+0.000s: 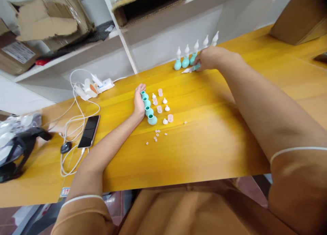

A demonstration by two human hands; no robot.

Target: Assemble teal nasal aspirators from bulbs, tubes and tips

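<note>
Left hand lies along the outer side of four open teal bulbs, touching or nearly so, fingers fairly straight and together, pinching nothing. Right hand is at the far side of the surface, fingers apparently pinching the teal end of a tilted piece, white nozzle pointing left, just in front of the standing row of white-tipped bulbs; grip partly hidden, can't tell if the piece touches down. Main risk: right knuckles sit close to that row, so a sideways brush could topple one into the next. Loose pinch on a rounded bulb could let it roll off. Left hand pushing inward could tip the open bulbs toward the translucent cups and white caps. Tiny pink rings lie loose; a dragging sleeve or wrist could scatter them.
</note>
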